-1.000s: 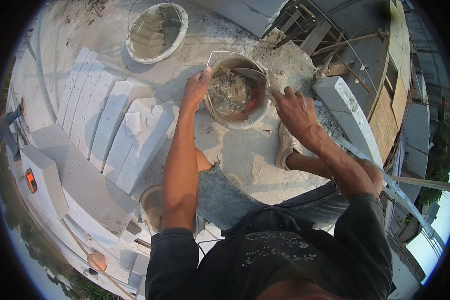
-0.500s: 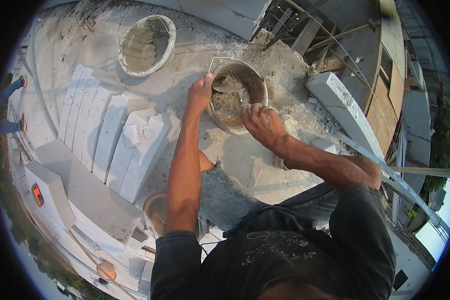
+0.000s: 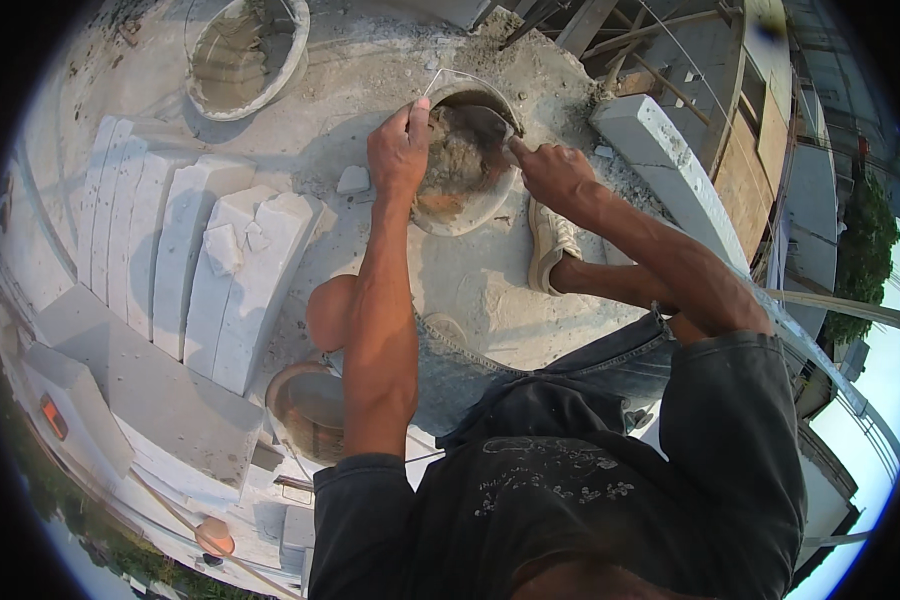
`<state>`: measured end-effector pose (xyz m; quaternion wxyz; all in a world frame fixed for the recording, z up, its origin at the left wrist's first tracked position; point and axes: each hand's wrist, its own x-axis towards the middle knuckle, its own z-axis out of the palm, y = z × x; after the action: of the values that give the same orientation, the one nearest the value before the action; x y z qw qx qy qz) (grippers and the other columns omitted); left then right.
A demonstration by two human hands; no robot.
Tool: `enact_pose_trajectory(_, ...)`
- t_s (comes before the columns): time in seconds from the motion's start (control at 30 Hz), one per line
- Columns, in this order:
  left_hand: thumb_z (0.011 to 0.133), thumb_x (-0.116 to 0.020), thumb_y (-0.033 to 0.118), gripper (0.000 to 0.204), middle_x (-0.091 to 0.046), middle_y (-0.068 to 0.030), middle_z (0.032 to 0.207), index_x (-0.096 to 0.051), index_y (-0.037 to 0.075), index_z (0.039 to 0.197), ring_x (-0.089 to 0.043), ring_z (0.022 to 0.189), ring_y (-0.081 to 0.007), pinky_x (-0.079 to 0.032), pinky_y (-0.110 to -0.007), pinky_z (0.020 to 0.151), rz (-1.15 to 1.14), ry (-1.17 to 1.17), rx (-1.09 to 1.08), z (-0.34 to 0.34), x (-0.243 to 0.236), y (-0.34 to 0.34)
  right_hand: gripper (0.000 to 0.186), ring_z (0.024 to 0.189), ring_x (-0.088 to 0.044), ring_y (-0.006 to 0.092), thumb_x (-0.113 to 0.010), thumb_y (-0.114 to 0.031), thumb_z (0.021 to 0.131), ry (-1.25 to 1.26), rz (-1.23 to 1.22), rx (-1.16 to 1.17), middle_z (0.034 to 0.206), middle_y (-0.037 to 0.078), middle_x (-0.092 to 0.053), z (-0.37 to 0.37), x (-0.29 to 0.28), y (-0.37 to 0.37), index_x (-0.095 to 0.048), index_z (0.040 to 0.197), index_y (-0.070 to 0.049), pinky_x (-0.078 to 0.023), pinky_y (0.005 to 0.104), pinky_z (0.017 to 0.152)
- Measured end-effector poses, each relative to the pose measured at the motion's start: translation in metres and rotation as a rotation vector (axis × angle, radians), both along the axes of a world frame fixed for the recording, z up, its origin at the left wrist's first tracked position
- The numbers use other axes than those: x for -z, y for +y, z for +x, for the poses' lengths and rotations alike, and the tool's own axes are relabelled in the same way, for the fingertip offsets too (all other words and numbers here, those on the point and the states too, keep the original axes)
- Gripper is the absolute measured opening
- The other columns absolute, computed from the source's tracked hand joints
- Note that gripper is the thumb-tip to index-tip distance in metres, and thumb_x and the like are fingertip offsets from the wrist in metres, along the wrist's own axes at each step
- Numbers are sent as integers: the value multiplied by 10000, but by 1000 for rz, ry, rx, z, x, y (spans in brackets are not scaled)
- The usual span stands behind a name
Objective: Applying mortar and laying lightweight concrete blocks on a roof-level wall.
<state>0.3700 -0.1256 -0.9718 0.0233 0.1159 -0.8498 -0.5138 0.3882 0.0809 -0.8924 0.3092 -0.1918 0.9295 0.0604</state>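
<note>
A bucket (image 3: 467,224) with wet grey mortar (image 3: 452,150) in it stands in front of me, its wire handle up at the far side. My left hand (image 3: 400,150) is closed on the bucket's left rim, thumb pointing away from me. On the other side, my right hand (image 3: 558,178) is closed round the handle of a trowel (image 3: 492,132). The blade lies inside the bucket near its right wall, smeared and partly blurred against the mortar. Most of the trowel's handle is hidden by my fingers.
A larger tub (image 3: 288,70) of mortar stands far left. Pale blocks (image 3: 175,250) lean in a row at left, with broken pieces (image 3: 223,250) on top. Another bucket (image 3: 292,400) sits by my left arm. A long block (image 3: 660,150) lies to the right, near my shoe (image 3: 553,245).
The trowel has swung from the bucket's middle toward its right wall, and my right hand has moved outward past the rim. My left hand still grips the rim. The whole view has shifted.
</note>
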Motion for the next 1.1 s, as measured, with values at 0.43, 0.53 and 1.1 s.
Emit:
enact_pose_trajectory(0.43,977,-473,379,469,-590,-109,706,-653,-55,960,-478,654,-186,-424,-349,649,233,16,-333,9,33,-26,637,687,-638,228,-602,-156,812,-663,-528,761,901,194,-630,63,13,-29,-353,1377,1,-532,368,567)
enact_pose_trajectory(0.53,982,-462,377,478,-585,-87,715,-647,-64,966,-472,674,-168,-418,-334,660,226,2,-313,11,32,-20,597,570,-564,149,-608,-158,846,-804,-672,921,769,90,-590,58,21,-27,-372,1368,10,-471,297,482)
enact_pose_trajectory(1.1,972,-478,386,494,-453,-99,614,-564,-64,788,-380,609,-196,-366,-369,594,219,-23,-367,21,26,-26,337,502,-471,39,-564,-223,953,-987,-1040,1347,738,11,-514,97,13,-22,-447,1214,-43,-407,207,389)
